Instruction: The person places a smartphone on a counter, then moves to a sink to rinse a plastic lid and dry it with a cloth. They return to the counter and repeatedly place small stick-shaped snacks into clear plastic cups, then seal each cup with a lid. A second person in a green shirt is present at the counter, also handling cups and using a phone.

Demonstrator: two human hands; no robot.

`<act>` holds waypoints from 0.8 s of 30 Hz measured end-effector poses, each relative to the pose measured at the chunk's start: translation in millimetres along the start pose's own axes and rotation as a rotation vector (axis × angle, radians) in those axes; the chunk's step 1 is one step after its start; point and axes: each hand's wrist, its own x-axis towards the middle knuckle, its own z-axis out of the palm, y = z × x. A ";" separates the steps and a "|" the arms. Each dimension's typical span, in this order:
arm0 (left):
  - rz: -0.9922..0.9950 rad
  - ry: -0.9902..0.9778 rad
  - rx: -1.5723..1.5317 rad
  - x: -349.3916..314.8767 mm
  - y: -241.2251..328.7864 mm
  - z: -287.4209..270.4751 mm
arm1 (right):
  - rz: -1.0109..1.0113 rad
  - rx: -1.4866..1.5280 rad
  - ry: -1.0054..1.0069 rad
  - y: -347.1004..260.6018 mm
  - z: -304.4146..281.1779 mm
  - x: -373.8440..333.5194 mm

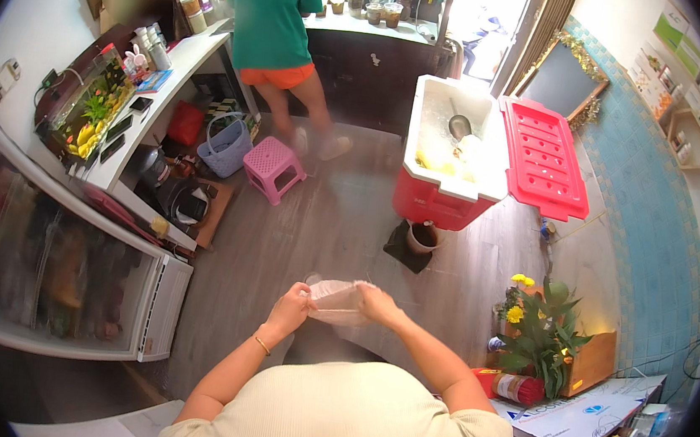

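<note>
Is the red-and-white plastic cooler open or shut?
Open: the cooler shows its contents, with its red rectangular lid aside.

Pale bag point(338, 307): its inside was too blurred to tell
Left hand point(294, 304): some tips of its fingers were hidden against the bag
Right hand point(376, 304): the tips of its fingers were hard to make out
Co-worker point(273, 13): the head was cut off by the top edge, the hands hidden
Glass-doored cabinet point(66, 275): the goods behind the glass were blurred
Red cooler point(436, 200): its pale and yellow contents were too washed out to identify
Cups point(374, 13): their fillings were too small to tell
</note>
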 end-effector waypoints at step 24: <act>0.341 -0.122 -0.444 630.1 -18.0 -59.0 | -0.049 1.945 0.476 56.6 -350.1 413.9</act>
